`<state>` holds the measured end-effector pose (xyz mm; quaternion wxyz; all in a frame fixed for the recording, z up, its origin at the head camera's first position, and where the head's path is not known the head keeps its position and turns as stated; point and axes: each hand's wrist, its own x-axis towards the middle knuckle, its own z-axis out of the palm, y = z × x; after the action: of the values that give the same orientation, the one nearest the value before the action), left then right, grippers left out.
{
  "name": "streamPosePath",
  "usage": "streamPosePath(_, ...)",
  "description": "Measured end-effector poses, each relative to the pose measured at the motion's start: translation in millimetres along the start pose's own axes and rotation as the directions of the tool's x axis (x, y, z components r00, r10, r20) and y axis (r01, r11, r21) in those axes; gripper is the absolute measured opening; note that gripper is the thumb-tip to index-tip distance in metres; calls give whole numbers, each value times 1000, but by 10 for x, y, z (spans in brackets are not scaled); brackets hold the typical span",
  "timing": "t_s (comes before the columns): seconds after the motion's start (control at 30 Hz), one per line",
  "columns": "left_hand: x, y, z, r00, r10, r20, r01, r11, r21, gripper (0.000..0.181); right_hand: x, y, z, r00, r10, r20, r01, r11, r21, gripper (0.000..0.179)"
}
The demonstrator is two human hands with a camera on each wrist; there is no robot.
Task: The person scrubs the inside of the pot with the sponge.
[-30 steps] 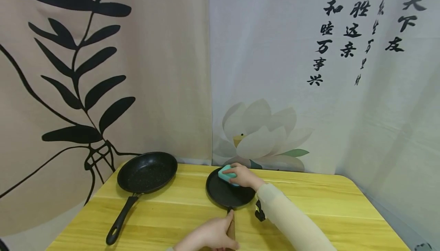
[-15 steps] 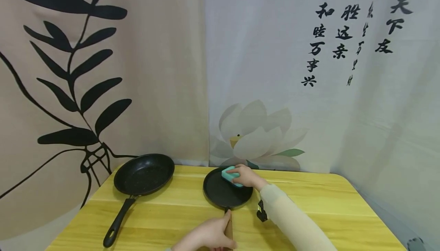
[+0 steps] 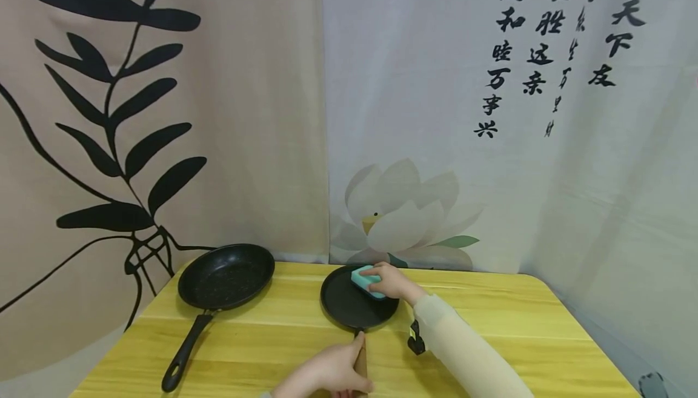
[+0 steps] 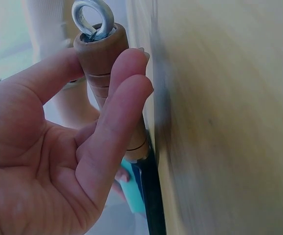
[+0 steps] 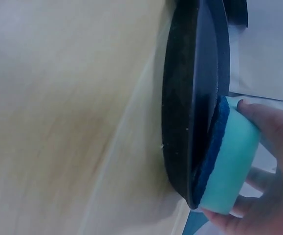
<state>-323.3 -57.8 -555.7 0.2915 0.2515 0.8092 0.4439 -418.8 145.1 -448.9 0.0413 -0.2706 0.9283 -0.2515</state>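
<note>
Nearest, the left hand (image 3: 335, 371) is closed round a wooden handle (image 4: 98, 78), one finger stretched along it towards the pan. A metal ring (image 4: 109, 17) tops the handle's near end. The handle's long axis runs almost straight away from the person, and a short dark neck joins it to the small black pan (image 3: 349, 310) at its far end.

A pale sleeve (image 3: 469, 349) slants in from the near right, with a small black thing (image 3: 416, 343) just beside it near the cuff. The small pan lies level, cooking side up, in the far middle of the wooden table (image 3: 523, 331).

Inside that pan, a little right of centre and towards the far rim, sits a turquoise sponge (image 3: 362, 277), its long axis slanting from far left to near right. The right hand (image 3: 395, 284) grips it from the right, thumb and fingers on opposite sides; its dark blue scouring layer (image 5: 213, 152) faces the pan.

Well apart on the left stands a larger black pan (image 3: 228, 277), its black handle (image 3: 188, 349) pointing near and left. Behind the table hangs a pale cloth (image 3: 262, 143) printed with dark leaves, a lotus and brushed characters.
</note>
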Motion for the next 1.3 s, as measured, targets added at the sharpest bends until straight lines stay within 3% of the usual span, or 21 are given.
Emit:
streamPosePath(0.47, 8, 21, 8, 1000, -2, -15, 2, 1000, 12, 118, -107, -28, 27, 999, -40, -8, 40, 999, -32, 42)
streamPosePath(0.67, 16, 23, -10, 999, 27, -29, -26, 999, 43, 117, -110, -33, 21, 998, -66, -14, 65, 997, -34, 42)
streamPosePath(0.97, 2, 18, -15, 998, 43, -46, -40, 997, 61, 118, -154, -61, 19, 999, -50, 5, 50, 998, -44, 42)
streamPosePath(1.3, -14, 27, -9, 1000, 7, -16, -7, 1000, 4, 117, -247, -122, 20, 998, -58, 30, 60, 995, -78, 42)
